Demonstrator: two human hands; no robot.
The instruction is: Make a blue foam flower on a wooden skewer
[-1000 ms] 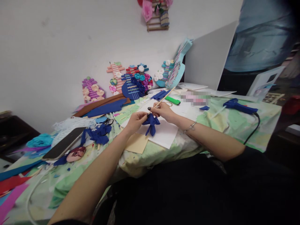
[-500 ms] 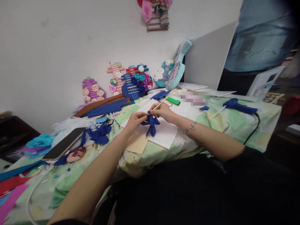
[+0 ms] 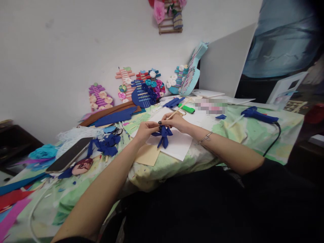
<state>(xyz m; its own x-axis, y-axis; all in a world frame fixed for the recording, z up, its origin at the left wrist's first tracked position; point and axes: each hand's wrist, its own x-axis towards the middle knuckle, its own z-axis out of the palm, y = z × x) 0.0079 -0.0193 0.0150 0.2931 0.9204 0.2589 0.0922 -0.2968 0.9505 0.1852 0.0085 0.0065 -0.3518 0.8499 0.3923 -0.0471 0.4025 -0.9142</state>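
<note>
Between my two hands hangs a dark blue flower-like piece (image 3: pixel 164 137) with several pointed petals, made of what looks like crepe paper or felt. My left hand (image 3: pixel 149 131) is closed, thumb and finger pinching its top from the left. My right hand (image 3: pixel 175 122) meets it there, closed around a thin wooden stick (image 3: pixel 178 109) that slants up and to the right. The fingertips touch, so the stick's lower end is hidden. Below the petals lie white paper (image 3: pixel 181 148) and a tan paper square (image 3: pixel 147 155).
A blue glue gun (image 3: pixel 260 115) with a black cord lies at right. A green cutter (image 3: pixel 186 108) and scissors (image 3: pixel 181 112) sit beyond my right hand. At left are a phone (image 3: pixel 69 155) and blue scraps (image 3: pixel 107 144). Decorated guitar shapes (image 3: pixel 142 95) lean on the wall.
My hands stay almost in place. The blue petals have shifted very slightly, and the stick has tilted a little in my right hand.
</note>
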